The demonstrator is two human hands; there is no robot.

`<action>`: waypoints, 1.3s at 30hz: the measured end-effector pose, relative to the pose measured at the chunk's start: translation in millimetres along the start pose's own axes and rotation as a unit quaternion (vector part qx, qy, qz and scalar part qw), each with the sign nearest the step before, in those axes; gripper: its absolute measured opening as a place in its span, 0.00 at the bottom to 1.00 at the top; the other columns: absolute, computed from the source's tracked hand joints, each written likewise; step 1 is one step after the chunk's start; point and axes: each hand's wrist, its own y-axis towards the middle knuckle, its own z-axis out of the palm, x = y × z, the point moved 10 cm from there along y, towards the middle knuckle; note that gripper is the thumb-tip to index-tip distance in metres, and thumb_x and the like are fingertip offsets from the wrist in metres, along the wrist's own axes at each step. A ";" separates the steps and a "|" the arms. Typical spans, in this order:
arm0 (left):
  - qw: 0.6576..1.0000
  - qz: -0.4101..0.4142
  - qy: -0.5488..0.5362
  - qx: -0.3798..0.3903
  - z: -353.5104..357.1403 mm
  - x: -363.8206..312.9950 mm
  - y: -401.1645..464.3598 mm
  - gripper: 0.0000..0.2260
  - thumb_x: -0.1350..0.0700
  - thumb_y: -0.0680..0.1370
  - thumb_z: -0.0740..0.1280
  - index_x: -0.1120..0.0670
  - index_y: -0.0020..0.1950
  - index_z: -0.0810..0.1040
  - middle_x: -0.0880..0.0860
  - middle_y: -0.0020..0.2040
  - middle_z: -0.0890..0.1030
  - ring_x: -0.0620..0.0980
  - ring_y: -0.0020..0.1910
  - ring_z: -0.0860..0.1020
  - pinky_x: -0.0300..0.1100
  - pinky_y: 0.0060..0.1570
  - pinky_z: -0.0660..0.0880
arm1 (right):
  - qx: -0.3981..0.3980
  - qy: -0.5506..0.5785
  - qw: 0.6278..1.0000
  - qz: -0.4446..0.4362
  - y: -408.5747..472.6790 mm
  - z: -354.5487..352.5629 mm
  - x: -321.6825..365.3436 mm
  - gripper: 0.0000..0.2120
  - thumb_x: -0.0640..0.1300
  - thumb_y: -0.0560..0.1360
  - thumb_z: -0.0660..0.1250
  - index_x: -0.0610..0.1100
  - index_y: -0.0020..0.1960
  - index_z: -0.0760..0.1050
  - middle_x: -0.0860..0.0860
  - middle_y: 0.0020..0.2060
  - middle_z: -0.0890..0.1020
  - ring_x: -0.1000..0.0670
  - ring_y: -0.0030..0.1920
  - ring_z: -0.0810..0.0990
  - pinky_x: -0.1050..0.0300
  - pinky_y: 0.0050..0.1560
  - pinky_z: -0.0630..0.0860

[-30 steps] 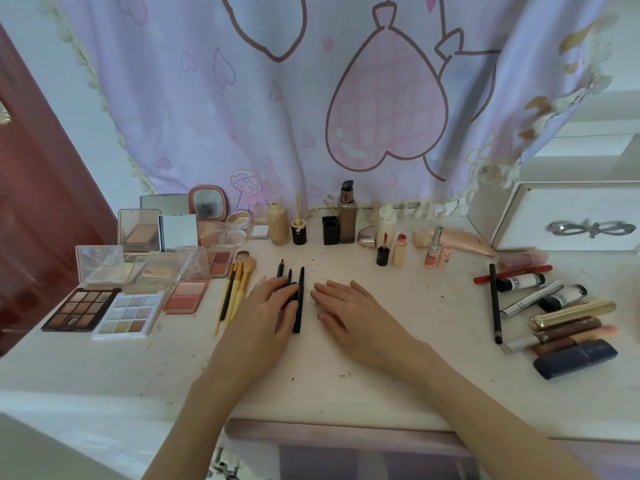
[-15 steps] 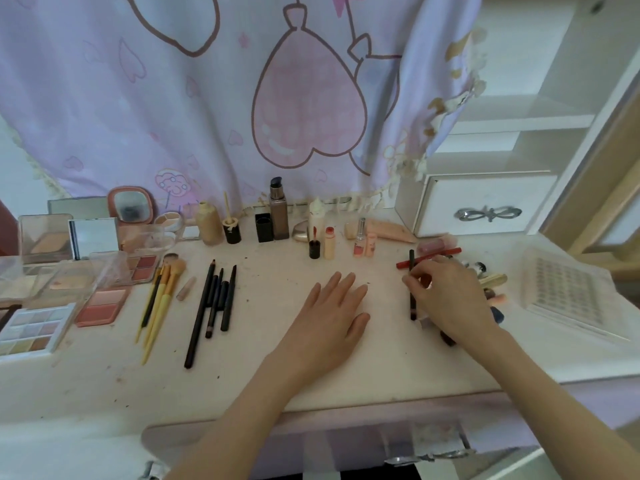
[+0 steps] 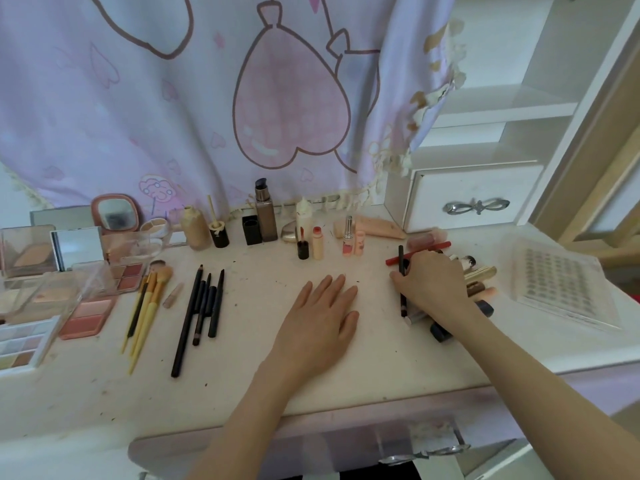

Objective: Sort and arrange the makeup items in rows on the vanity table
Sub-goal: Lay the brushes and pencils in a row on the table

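White vanity table is bearing the sorted rows. Right hand is curling its fingers round a black pencil at 3 o'clock, over the tube pile. Left hand is resting flat, fingers straight, at centre. Black pencils and yellow brushes are lying at 9 o'clock.

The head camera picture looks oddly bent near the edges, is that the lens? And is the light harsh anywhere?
Head view: yes, a wide-angle lens bows the white shelf unit and the pale vanity table edge; daylight is soft and even, with faint shadows under the flat left hand and the right hand over the tubes; the small pink-framed mirror shows mild glare.
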 end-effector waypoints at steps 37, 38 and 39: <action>0.785 -0.131 -0.541 -0.272 -58.4 54.6 -33.2 0.09 0.60 0.79 0.61 0.52 0.40 0.76 0.46 0.27 0.71 0.40 0.27 0.68 0.30 0.28 0.66 | 0.005 0.131 0.957 -0.258 -64.1 -10.1 91.0 0.12 0.54 0.79 0.55 0.52 0.55 0.75 0.56 0.31 0.72 0.49 0.34 0.75 0.56 0.33 0.65; 0.784 -0.135 -0.542 -0.270 -57.4 55.1 -33.0 0.09 0.60 0.79 0.61 0.52 0.40 0.76 0.46 0.27 0.71 0.41 0.27 0.68 0.31 0.29 0.67 | 0.003 0.128 0.957 -0.259 -64.3 -9.5 91.6 0.13 0.54 0.79 0.55 0.52 0.55 0.75 0.56 0.31 0.72 0.49 0.34 0.75 0.57 0.33 0.65; 0.784 -0.137 -0.542 -0.268 -56.6 55.4 -32.7 0.09 0.60 0.79 0.61 0.52 0.40 0.76 0.46 0.27 0.71 0.41 0.27 0.68 0.31 0.29 0.67 | 0.001 0.125 0.957 -0.260 -64.5 -8.9 91.6 0.13 0.55 0.79 0.55 0.52 0.55 0.75 0.56 0.30 0.72 0.49 0.33 0.75 0.57 0.32 0.66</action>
